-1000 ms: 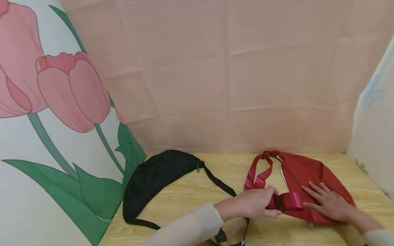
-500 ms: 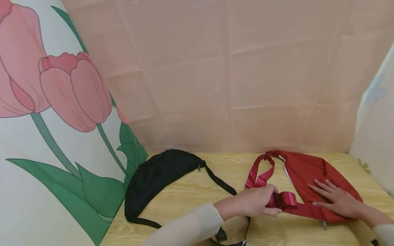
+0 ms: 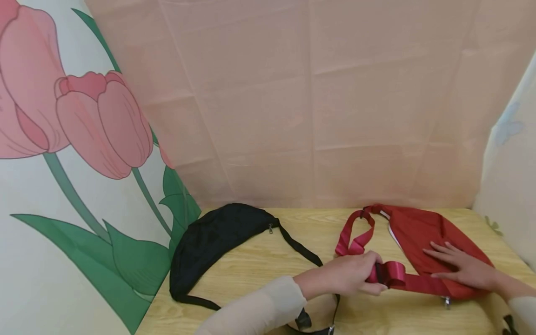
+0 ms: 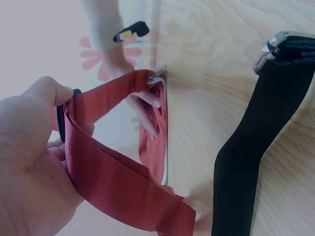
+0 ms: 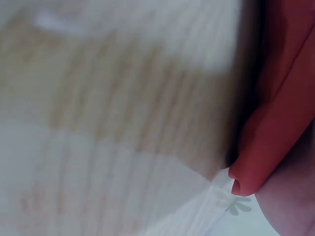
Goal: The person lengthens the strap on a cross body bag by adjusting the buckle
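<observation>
A red waist bag [image 3: 423,232] lies at the right of the wooden table. My left hand [image 3: 356,274] pinches its shiny red strap [image 3: 423,284] at a black slider. In the left wrist view, the thumb presses near that slider [image 4: 61,120], and the strap [image 4: 123,182] hangs in a loop. My right hand [image 3: 465,270] rests on the bag's lower part, fingers spread and fairly straight. A metal zipper pull [image 3: 447,302] dangles at the bag's lower edge. The right wrist view shows only the red fabric [image 5: 275,113] and a bit of the hand.
A black waist bag [image 3: 217,246] lies to the left; its black strap [image 3: 299,246] runs under my left forearm. A pink cloth [image 3: 314,107] hangs behind the table [image 3: 251,274]. At the left stands a panel with printed tulips [image 3: 104,125].
The red bag has slid a little to the right under my right hand. Its strap is now stretched straighter between the bag and my left hand, which has barely moved.
</observation>
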Demonstrator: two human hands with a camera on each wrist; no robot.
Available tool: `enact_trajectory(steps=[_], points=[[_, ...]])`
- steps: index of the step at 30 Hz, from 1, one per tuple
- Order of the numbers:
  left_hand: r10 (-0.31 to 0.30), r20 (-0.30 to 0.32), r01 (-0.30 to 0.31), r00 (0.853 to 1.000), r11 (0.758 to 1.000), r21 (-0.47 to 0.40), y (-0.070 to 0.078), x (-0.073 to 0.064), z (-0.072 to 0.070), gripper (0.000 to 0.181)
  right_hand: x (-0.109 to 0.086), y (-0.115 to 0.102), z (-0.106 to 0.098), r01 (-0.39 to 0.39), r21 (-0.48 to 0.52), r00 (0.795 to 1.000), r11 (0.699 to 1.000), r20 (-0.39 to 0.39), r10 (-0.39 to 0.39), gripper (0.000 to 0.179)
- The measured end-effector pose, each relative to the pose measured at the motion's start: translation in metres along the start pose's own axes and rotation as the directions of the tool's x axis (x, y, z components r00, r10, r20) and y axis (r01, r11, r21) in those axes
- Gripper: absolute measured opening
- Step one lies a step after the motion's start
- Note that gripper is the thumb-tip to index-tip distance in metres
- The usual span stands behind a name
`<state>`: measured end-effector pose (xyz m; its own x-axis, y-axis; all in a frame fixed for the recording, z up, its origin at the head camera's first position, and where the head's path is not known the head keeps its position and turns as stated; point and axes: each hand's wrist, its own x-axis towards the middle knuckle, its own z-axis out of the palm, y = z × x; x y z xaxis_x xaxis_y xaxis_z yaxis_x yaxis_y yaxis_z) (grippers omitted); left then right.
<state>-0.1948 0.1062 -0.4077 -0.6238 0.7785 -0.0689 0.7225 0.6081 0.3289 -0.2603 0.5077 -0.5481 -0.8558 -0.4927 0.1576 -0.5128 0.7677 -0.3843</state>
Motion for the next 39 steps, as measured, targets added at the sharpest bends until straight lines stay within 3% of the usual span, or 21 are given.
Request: enact_trajectory(steps=[4,8,13,18,21,24,29,34,39], points=[[0.001,-0.014,-0.001,1.000,1.000,-0.002,0.002,0.003,0.001,0.053,0.008,-0.007,-0.013,-0.087,0.044,0.995,0.995,0.052,0.085,0.059],[-0.011,-0.031,0.010,0.999,1.000,-0.008,0.003,0.008,0.005,0.053,0.015,-0.044,-0.029,-0.119,-0.015,0.993,0.993,-0.028,0.119,0.047],[-0.029,-0.022,0.028,0.999,0.999,-0.031,0.003,0.012,0.008,0.056,0.007,-0.119,-0.034,-0.074,0.004,0.976,0.997,-0.204,0.073,0.030],[-0.031,-0.033,0.029,0.999,0.997,-0.069,0.001,0.010,0.004,0.056,-0.001,-0.159,-0.018,0.045,0.091,0.971,0.995,-0.239,-0.022,0.032],[-0.027,-0.044,0.024,0.999,0.997,-0.071,0.001,0.010,0.003,0.056,-0.004,-0.167,-0.010,0.137,0.096,0.962,0.986,-0.250,-0.110,0.042],[-0.025,-0.049,0.022,0.998,0.998,-0.066,0.002,0.010,0.003,0.057,-0.005,-0.173,-0.004,0.177,0.071,0.954,0.982,-0.257,-0.154,0.050],[-0.043,-0.049,0.039,0.998,0.997,-0.067,0.002,0.009,0.003,0.057,-0.002,-0.181,0.002,0.172,0.013,0.941,0.985,-0.299,-0.160,0.058],[-0.046,-0.058,0.042,0.997,0.997,-0.067,0.002,0.006,0.000,0.058,0.000,-0.184,0.000,0.196,-0.008,0.922,0.981,-0.340,-0.187,0.053],[-0.045,-0.064,0.039,0.997,0.995,-0.092,-0.001,0.006,-0.002,0.057,-0.002,-0.180,-0.006,0.154,-0.032,0.929,0.988,-0.335,-0.156,0.047]])
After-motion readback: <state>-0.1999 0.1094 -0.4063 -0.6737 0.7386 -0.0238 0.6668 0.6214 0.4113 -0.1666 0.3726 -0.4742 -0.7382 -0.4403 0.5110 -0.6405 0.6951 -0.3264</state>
